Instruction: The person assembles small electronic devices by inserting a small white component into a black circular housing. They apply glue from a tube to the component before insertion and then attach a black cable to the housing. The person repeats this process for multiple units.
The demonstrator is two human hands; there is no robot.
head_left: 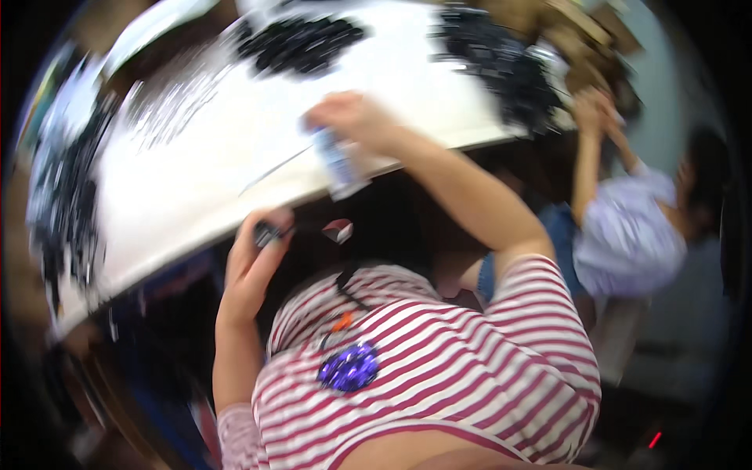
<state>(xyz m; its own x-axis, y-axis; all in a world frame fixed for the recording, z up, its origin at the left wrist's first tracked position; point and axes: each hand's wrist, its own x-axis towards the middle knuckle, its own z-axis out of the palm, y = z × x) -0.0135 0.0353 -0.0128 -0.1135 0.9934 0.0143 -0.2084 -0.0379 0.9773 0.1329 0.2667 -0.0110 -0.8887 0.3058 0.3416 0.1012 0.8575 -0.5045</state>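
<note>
Reaching over the near edge of a white table (180, 188), in the head view, the right hand (352, 117) has its fingers curled together on the upper end of a blue-and-white object (338, 166). That object hangs tilted below the hand, across the table's edge; motion blur hides what kind of thing it is. The left hand (262, 247) is lower and nearer the body, just beside the edge, with its thumb and fingers clamped on a small dark object (268, 233), whose kind I cannot tell. A thin rod (270, 171) lies slantwise on the table, between the two hands and a little beyond the left one. Farther back sits a pile of black pieces (301, 45), with a second dark pile (501, 74) to its right and silvery strips (176, 98) to its left. More dark pieces (70, 196) spread along the table's left end. At the right, a co-worker (630, 231) in a pale lavender top holds both hands together near the second pile.
</note>
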